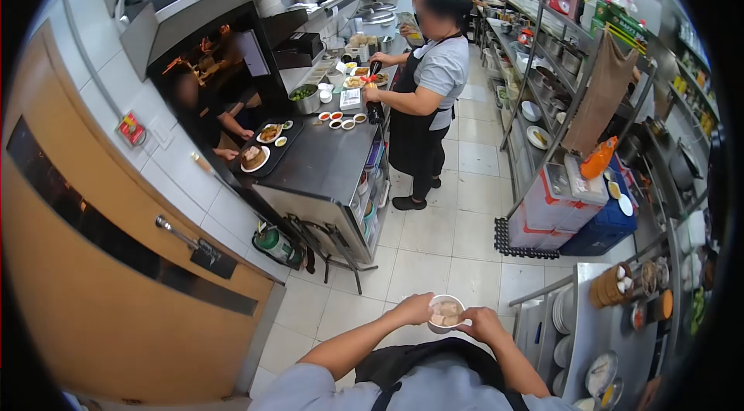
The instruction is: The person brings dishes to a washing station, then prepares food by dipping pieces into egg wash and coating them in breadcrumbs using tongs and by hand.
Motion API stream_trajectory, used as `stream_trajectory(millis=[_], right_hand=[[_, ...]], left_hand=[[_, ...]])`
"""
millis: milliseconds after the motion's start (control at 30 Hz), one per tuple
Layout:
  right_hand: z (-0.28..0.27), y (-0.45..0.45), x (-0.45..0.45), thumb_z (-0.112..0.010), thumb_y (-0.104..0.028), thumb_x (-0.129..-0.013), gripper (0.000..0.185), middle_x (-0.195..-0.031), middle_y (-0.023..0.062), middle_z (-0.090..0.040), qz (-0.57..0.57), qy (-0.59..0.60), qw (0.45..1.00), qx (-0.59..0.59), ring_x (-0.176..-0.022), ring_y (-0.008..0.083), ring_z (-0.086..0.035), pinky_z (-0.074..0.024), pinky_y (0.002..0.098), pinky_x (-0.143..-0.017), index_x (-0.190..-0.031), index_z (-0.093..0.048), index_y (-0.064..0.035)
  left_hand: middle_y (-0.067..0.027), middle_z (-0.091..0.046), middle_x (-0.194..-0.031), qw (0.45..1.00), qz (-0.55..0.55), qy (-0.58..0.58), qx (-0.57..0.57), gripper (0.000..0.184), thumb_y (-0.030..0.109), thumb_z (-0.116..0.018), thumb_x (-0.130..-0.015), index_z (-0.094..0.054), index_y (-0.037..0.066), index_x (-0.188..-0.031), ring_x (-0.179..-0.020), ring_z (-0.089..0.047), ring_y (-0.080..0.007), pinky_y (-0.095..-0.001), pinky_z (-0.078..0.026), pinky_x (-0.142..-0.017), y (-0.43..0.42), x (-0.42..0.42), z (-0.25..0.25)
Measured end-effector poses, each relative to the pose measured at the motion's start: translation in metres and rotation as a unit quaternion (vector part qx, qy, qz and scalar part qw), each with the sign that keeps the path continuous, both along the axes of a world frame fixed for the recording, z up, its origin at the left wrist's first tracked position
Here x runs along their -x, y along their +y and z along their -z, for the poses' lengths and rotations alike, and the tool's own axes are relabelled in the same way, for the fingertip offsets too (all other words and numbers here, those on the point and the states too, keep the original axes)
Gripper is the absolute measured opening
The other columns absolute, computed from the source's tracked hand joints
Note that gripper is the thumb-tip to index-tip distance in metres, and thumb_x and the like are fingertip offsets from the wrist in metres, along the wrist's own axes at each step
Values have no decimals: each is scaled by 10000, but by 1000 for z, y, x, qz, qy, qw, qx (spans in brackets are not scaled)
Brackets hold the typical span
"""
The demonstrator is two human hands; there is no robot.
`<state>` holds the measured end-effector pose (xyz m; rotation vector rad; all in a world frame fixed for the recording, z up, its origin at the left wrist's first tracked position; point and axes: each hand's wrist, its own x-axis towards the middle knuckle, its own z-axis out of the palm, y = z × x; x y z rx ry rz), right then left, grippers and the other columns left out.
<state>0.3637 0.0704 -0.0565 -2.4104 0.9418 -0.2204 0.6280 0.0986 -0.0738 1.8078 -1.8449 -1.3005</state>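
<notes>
A small white bowl (446, 325) with pale, chunky pieces of food (446, 312) inside is held in front of my apron, above the tiled floor. My left hand (415, 309) grips its left rim, fingers closed on it. On the other side, my right hand (482, 324) pinches the bowl's right edge. The bowl looks upright, with its open top facing me. What the pieces are, I cannot tell.
Ahead, a person in an apron (434, 85) works at the steel counter (310, 167). Another person reaches to a black tray (283, 147) through the hatch. A wooden door (116, 233) is at left. Metal shelves and stacked boxes (546, 205) stand right, near a side counter (581, 333).
</notes>
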Motion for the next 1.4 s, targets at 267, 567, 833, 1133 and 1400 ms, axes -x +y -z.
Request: stream_trajectory(millis=[267,567,833,1133,1400], right_hand=[[15,-156,-8,-736,-84,-875,259,-1067,144,-739,130,-171,970,-117,-866,281,-722,-577,361,-779,-1134,-741,-70],[54,-387,-22,-666,-83,-889,112,-1025,141,-743,11,-75,991,-106,-935,280,-720,-592,362,-740,-921,-772,-70],[133,-494,-7,-714,-151,-870,153,-999,139,-744,59,-93,989,-102,-903,247,-718,-602,353,-720,-956,-773,-40],[294,-375,196,-786,-221,-836,250,-755,47,-700,428,-165,787,-413,-672,142,-637,-528,324,-591,-910,-739,13],[207,-326,86,-737,-211,-830,191,-744,90,-691,634,-97,646,-415,-654,196,-661,-556,362,-571,-892,-730,-30]], left_hand=[[-291,-680,-1068,994,-109,-27,15,351,167,-576,-859,-599,22,-1178,-1023,-645,-482,-541,-511,-912,-152,-27,60],[-268,-692,-1088,845,-531,-23,63,348,188,-622,-870,-604,9,-1168,-1050,-658,-451,-524,-522,-887,-269,-186,43],[-135,-652,-684,682,-712,80,144,199,121,-504,-929,-525,-22,-1065,-500,-637,-226,-358,-526,-438,-406,-351,35],[-152,-646,-710,754,-622,209,17,452,447,-350,-1066,-539,37,-1086,-479,-602,-220,-365,-492,-419,-472,-324,98],[-100,-709,-741,983,-56,106,-138,398,384,-460,-1040,-638,33,-982,-606,-675,-213,-388,-545,-615,-491,-181,147]])
